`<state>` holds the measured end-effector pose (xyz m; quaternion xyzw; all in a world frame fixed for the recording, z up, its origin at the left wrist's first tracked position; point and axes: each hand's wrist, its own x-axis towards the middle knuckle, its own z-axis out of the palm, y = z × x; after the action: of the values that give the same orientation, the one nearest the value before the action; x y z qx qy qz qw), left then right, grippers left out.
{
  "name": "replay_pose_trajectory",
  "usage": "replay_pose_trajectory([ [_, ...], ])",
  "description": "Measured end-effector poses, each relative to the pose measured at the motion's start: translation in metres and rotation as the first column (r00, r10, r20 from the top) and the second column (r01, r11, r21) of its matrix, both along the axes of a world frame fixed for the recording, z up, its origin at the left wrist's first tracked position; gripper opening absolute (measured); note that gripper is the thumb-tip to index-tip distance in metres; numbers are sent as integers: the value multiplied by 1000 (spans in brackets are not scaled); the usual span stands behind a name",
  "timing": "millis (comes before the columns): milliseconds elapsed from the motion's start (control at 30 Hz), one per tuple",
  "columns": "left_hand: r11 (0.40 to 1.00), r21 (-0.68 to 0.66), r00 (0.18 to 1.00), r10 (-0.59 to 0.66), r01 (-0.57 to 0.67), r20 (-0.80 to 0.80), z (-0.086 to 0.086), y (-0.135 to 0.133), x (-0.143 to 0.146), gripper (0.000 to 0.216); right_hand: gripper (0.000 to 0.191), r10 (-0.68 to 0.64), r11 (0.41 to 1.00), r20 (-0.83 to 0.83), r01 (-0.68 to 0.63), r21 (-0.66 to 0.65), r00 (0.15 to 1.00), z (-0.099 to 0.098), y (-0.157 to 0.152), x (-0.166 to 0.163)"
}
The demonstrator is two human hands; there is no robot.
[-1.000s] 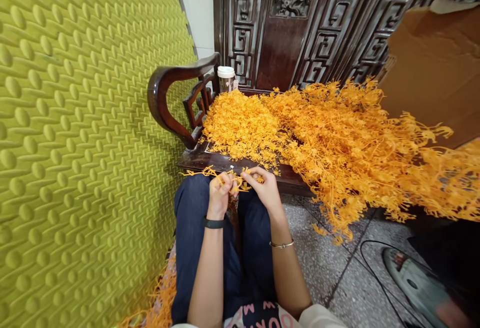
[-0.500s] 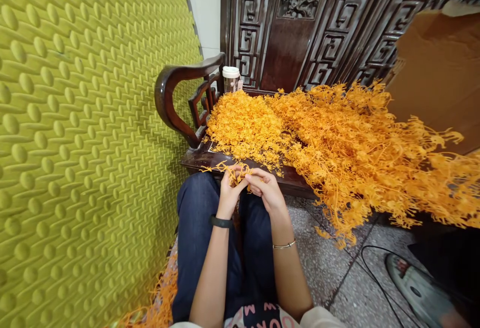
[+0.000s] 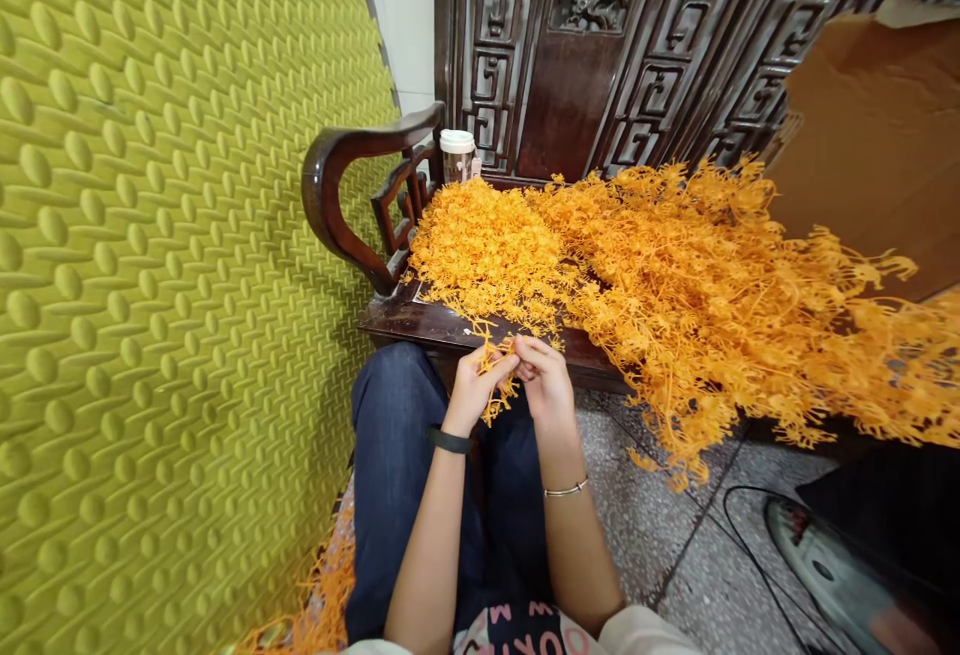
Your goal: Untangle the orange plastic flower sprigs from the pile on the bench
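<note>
to our left a wide yellow-green foam mat (image 3: 150, 285) with raised bumps fills the view. ahead stands a dark carved wooden bench (image 3: 420, 320), its patterned back rising behind the seat and its curved armrest (image 3: 337, 195) on the left. a big heap of orange plastic sprigs (image 3: 675, 285) covers the seat and spills over the front edge to the right, in front of a sheet of brown cardboard (image 3: 862, 135). our knees in dark blue trousers (image 3: 390, 475) sit just before the bench, over a speckled floor (image 3: 675, 555) crossed by a black cable (image 3: 757, 535). more orange strands lie by our left leg. a white-lidded cup (image 3: 457, 155) stands at the back corner of the seat. our left hand (image 3: 474, 387) and right hand (image 3: 546, 380) meet close together above our knees, both pinched on one small orange sprig (image 3: 496, 375), which hangs down between them just below the bench's front edge. a black band (image 3: 448, 441) rings the left wrist, a thin bracelet (image 3: 566, 488) the right.
</note>
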<state>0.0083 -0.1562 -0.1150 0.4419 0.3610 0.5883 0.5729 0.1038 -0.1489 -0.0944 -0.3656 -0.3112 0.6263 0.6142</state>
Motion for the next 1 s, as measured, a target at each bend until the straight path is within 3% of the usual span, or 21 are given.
replay_pose_trajectory([
  [167, 998, -53, 997, -29, 33, 76, 1, 2, -5, 27, 19, -51, 993, -237, 24, -116, 970, -9, 0, -14],
  [300, 998, -55, 998, -15, 19, 59, 1, 2, -20, 27, 18, -8, 980, -334, -59, -190, 942, -16, 1, -27],
  [367, 997, -66, 995, -29, 35, 96, 0, -2, -29, 28, 18, 6, 987, -398, -71, -148, 917, -16, 3, -26],
  [467, 989, -85, 959, -94, 120, 266, -1, -8, -39, 30, 16, -18, 1000, -495, 22, 4, 869, -8, 6, -10],
  [567, 984, -122, 940, -83, 130, 332, -3, -8, -37, 29, 20, -21, 994, -491, 69, 81, 871, 4, 5, 10],
  [700, 984, -178, 915, 61, 11, 398, -8, 0, -26, 27, 20, 107, 994, -448, -91, 57, 888, 18, -2, 17],
  [800, 983, -181, 904, 85, -9, 419, -11, 4, -23, 25, 14, 203, 976, -434, -215, 21, 878, 22, -4, 7],
  [933, 981, -191, 892, 115, -33, 437, -10, 6, -27, 22, 10, 232, 966, -379, -258, -18, 896, -7, -24, 13],
  [1000, 977, -203, 881, 150, -63, 448, -10, 7, -29, 21, 11, 278, 934, -253, -322, -151, 926, -34, -54, 36],
])
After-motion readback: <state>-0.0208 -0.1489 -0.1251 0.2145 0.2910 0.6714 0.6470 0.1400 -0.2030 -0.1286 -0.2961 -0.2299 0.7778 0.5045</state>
